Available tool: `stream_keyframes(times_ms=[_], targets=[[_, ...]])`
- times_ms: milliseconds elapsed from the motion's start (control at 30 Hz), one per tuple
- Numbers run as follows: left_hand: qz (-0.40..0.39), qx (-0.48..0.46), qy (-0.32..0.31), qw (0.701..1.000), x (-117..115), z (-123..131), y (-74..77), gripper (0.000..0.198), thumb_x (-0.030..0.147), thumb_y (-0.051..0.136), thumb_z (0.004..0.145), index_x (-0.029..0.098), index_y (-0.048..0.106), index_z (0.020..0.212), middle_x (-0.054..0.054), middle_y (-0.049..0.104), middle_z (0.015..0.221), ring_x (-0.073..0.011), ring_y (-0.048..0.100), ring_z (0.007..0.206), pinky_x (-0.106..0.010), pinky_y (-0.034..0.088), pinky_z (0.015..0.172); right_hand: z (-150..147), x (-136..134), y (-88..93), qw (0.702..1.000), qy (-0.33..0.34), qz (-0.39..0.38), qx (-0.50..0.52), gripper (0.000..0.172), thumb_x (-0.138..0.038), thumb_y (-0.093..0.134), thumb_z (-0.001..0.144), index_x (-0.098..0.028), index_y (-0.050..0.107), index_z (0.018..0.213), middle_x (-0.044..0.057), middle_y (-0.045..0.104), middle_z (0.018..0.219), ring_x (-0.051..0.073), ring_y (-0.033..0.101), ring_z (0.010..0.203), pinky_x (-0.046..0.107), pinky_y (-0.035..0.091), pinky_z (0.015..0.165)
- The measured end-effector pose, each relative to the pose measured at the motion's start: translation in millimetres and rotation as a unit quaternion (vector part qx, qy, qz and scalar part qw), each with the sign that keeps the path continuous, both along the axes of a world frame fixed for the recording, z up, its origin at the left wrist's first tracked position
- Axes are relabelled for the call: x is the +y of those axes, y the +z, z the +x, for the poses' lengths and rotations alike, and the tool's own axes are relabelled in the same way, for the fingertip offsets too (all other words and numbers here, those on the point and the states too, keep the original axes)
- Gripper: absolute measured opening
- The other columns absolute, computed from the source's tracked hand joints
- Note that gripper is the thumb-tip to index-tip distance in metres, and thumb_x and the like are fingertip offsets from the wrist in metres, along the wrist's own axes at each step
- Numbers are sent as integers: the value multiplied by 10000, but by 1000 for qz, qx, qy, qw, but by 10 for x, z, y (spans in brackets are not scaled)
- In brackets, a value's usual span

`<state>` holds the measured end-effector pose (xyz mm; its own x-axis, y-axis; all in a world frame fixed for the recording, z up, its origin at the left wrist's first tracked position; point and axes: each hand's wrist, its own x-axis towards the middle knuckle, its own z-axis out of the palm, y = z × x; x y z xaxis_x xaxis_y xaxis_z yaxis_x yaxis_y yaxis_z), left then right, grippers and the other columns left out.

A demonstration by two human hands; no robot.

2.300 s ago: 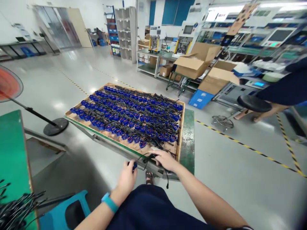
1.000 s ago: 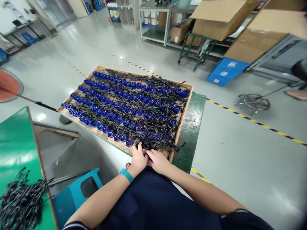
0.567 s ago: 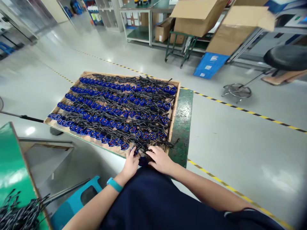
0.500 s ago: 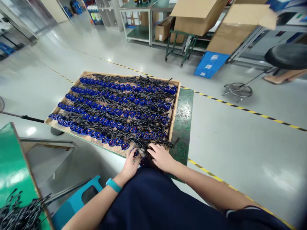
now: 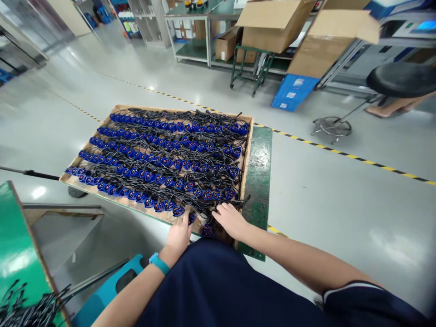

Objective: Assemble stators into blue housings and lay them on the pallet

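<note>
A shallow wooden-rimmed tray (image 5: 248, 156) holds several rows of round blue housings with coloured wires inside, and bundles of black cable lie between the rows. At the near edge my left hand (image 5: 179, 234) has its fingers against a blue housing (image 5: 191, 220), partly covering it. My right hand (image 5: 232, 221) is at the near right corner, fingers curled down over black cable (image 5: 204, 210); the fingertips are partly hidden. Another blue housing (image 5: 207, 230) lies between my hands, close to my shirt.
The tray rests on a green table (image 5: 259, 181). To the left stand a green worktop (image 5: 20, 245) with loose black cables (image 5: 32, 306) and a blue stool (image 5: 105, 293). Beyond are cardboard boxes (image 5: 267, 27), blue crates (image 5: 294, 91), a round black stool (image 5: 402, 79) and a person's foot (image 5: 383, 110).
My left hand has shifted slightly left, showing more of the blue housing between my hands. My right hand stays at the cables, its fingers more curled. The whole view has shifted a little.
</note>
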<state>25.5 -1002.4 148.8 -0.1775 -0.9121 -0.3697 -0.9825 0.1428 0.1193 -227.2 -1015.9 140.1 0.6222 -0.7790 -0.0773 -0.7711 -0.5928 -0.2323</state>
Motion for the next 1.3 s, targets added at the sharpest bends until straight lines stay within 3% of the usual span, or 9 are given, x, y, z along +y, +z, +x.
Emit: stream_keyframes(times_ms=[100, 200, 333, 500, 600, 700, 833, 1100, 1300], targets=[[7, -28, 18, 999, -62, -57, -8, 508, 258, 485, 983, 127, 395, 1465, -150, 726, 1120, -261, 722, 984, -332, 548, 827, 68, -88, 17, 1000, -6, -4, 26, 323, -105, 471, 961, -127, 628, 1242, 145, 591, 1007, 286, 482, 994, 412, 387, 824], [8, -23, 25, 999, -102, -73, -21, 470, 271, 478, 990, 113, 425, 1430, -157, 733, 1102, -254, 731, 943, -323, 542, 797, 157, -121, 64, 1000, 4, -3, 30, 209, -135, 496, 961, -134, 689, 1041, 141, 595, 1003, 281, 487, 998, 419, 391, 842], [7, 4, 28, 1000, -70, -25, -33, 466, 272, 489, 988, 143, 420, 1430, -138, 733, 1144, -241, 728, 984, -303, 533, 807, 182, -46, 211, 999, 28, -3, 16, 213, -339, 597, 951, -152, 699, 939, 133, 597, 1107, 289, 473, 1093, 424, 391, 916], [9, 42, 58, 997, 8, 19, -43, 487, 319, 446, 997, 137, 402, 1446, -154, 721, 1185, -254, 717, 1019, -332, 531, 842, 10, 21, 304, 988, -153, 10, 27, 220, -337, 654, 909, -139, 693, 996, 169, 594, 1198, 314, 497, 1121, 452, 407, 933], [-3, 63, 41, 997, 40, 21, -8, 643, 492, 463, 980, 133, 348, 1500, -178, 685, 1254, -283, 676, 1119, -369, 511, 927, -168, 8, 249, 974, -224, 17, 14, 288, -414, 664, 909, -151, 669, 1026, 170, 592, 1221, 330, 505, 1148, 463, 429, 933], [-5, 47, 6, 999, 57, 11, 45, 1022, 719, 638, 787, 116, 310, 1544, -213, 641, 1290, -348, 629, 1179, -412, 490, 981, -374, -9, 157, 963, -266, 30, -27, 339, -467, 609, 941, -158, 642, 1076, 152, 596, 1211, 309, 545, 1107, 449, 451, 941], [13, -18, -25, 999, 48, -38, 83, 1249, 745, 776, 612, 164, 256, 1589, -216, 620, 1248, -376, 657, 1075, -438, 505, 933, -582, -67, 61, 952, -291, 88, -49, 214, -247, 522, 968, -149, 612, 1135, 124, 574, 1224, 196, 623, 948, 325, 491, 906], [-18, -30, -31, 999, 59, -121, 82, 1012, 679, 690, 757, 198, 321, 1568, -217, 525, 1320, -372, 614, 1116, -445, 513, 915, -576, -253, 84, 960, -258, 109, 3, 163, -178, 582, 900, -167, 649, 1048, 84, 558, 1098, 175, 635, 919, 275, 474, 903], [-25, 35, -104, 994, 69, -63, -10, 865, 561, 777, 745, 266, 441, 1486, -193, 361, 1515, -388, 508, 1285, -487, 444, 1070, -431, -187, 279, 956, -261, 107, 75, 171, -108, 493, 909, -142, 608, 1032, 104, 602, 1008, 196, 612, 723, 311, 449, 677]])
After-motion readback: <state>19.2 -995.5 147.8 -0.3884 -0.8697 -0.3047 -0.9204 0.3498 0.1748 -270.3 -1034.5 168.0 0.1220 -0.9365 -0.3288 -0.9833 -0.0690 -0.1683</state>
